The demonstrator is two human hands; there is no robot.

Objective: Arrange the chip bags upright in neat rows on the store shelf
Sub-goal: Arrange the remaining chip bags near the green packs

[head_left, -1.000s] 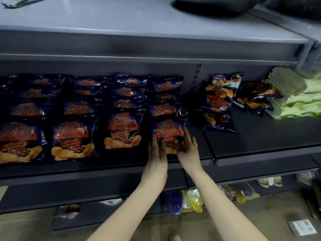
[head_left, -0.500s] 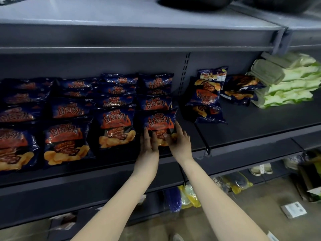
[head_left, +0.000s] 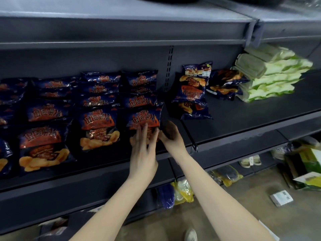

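Observation:
Dark blue chip bags with orange labels stand in several rows on the grey shelf point(head_left: 243, 122). The front bag of the rightmost row point(head_left: 144, 119) leans upright near the shelf edge. My left hand point(head_left: 144, 150) lies flat on its lower front, fingers spread. My right hand point(head_left: 171, 134) cups the bag's lower right corner, fingers curled behind it. A loose heap of the same chip bags point(head_left: 192, 91) lies flat and upside down to the right, past the shelf upright.
A stack of pale green packets point(head_left: 271, 73) fills the right end of the shelf. The shelf above point(head_left: 121, 32) overhangs the rows. Below, yellow and blue packs point(head_left: 180, 192), sandals point(head_left: 250, 160) and cardboard boxes point(head_left: 309, 171) sit near the floor.
The view swung left and closer. My left hand moved up onto the bag's front with fingers spread, and my right hand turned in around the bag's right corner.

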